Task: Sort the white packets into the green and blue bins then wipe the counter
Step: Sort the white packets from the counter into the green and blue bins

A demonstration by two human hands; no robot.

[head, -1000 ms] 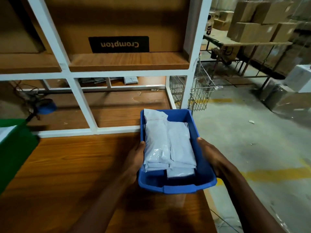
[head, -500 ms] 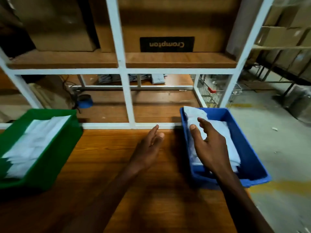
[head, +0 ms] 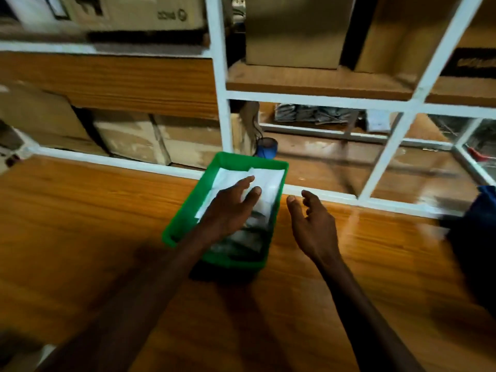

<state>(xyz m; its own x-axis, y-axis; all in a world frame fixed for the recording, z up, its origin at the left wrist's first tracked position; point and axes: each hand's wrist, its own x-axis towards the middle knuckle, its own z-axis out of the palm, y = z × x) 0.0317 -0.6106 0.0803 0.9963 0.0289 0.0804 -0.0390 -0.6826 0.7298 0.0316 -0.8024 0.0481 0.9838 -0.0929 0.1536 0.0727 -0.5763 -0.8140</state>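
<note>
Packets [head: 264, 181] lie stacked in the green bin [head: 188, 210] on the counter [head: 80, 224], the left hand [head: 228, 208] reaching over them with fingers straight and slightly spread. The right hand [head: 312, 224] hovers beside the bin, fingers loosely curled, holding nothing. A careless push could slide the bin or ruffle the stack.

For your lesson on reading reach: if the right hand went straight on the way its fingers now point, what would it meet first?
Probably the white frame rail along the back of the counter. The right hand is open beside the green bin, fingers aimed away from the person; its height above the counter is unclear.
</note>
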